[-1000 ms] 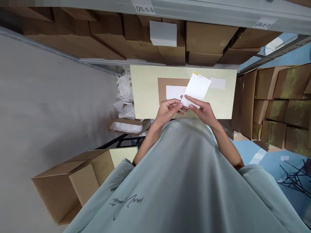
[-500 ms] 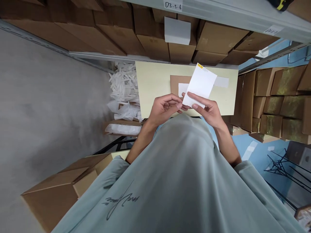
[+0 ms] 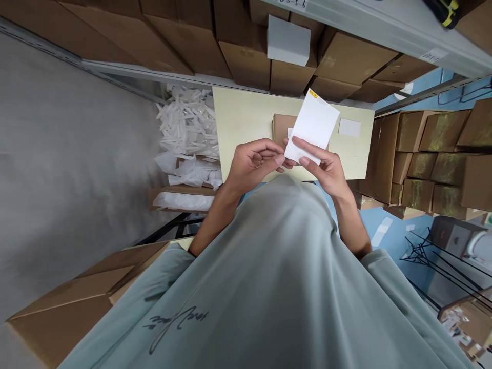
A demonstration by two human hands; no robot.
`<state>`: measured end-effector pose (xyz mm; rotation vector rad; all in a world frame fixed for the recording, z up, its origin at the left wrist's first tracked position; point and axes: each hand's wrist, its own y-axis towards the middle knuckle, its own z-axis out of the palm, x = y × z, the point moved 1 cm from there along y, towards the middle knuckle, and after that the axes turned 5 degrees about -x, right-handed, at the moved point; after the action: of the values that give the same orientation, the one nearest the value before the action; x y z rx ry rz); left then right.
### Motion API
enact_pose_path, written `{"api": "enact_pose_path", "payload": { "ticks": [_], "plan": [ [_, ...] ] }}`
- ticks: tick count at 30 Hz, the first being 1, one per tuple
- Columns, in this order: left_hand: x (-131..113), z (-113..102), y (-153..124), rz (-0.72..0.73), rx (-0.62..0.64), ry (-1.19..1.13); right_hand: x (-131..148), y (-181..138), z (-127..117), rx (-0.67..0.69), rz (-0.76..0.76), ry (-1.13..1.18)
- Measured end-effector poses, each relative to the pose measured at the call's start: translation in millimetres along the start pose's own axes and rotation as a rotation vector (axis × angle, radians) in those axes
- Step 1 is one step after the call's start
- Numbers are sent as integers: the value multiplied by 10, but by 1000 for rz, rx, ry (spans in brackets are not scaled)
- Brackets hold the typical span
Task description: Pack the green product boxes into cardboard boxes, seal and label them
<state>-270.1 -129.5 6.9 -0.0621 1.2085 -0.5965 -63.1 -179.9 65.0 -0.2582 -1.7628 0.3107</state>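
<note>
A white paper label (image 3: 313,120) with a small yellow logo and fine print at its top corner is held tilted above the table. My right hand (image 3: 326,169) grips its lower part, thumb on top and fingers along and under it. At the label's lower left corner, my left hand (image 3: 255,164) has its thumb and curled fingers closed on the edge. Beneath the label lies a brown cardboard box (image 3: 280,125), partly covered, with some white showing on it. A small white slip (image 3: 349,127) rests on the table to the right.
The pale yellow table (image 3: 246,110) stands below a metal shelf packed with cardboard boxes (image 3: 246,64). White packing material (image 3: 188,125) is heaped to its left. Taped boxes (image 3: 442,133) are stacked at right. A large carton (image 3: 69,302) sits at lower left, beside the grey wall.
The view has shifted slightly, so the whole slip on the right of the table now shows apart from the label. Both hands keep their hold on the label.
</note>
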Motion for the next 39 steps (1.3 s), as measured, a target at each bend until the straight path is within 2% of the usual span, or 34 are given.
{"api": "enact_pose_path", "payload": {
  "ticks": [8, 12, 14, 16, 19, 24, 29, 34, 39],
  "plan": [
    [31, -106, 32, 12, -50, -5, 92, 55, 75, 15, -13, -8],
    [-17, -80, 54, 41, -25, 17, 9, 112, 90, 21, -24, 8],
    [-32, -60, 72, 62, -14, 34, -73, 145, 90, -39, -16, -2],
    [-32, -46, 92, 88, -15, 61, -131, 154, 87, -153, -5, -33],
    [-19, -42, 116, 109, -35, 119, -111, 103, 108, -296, -16, -102],
    [-27, -37, 124, 161, 1, 209, 40, 4, 252, -288, -140, -221],
    [-7, -29, 114, 162, 21, 249, -19, 32, 316, -292, -144, -271],
    [196, -160, 200, 151, -45, 262, -166, 40, 122, -335, -88, -169],
    [530, -508, 357, 77, -130, 291, -307, -45, -226, -434, -51, -126]
  ]
}}
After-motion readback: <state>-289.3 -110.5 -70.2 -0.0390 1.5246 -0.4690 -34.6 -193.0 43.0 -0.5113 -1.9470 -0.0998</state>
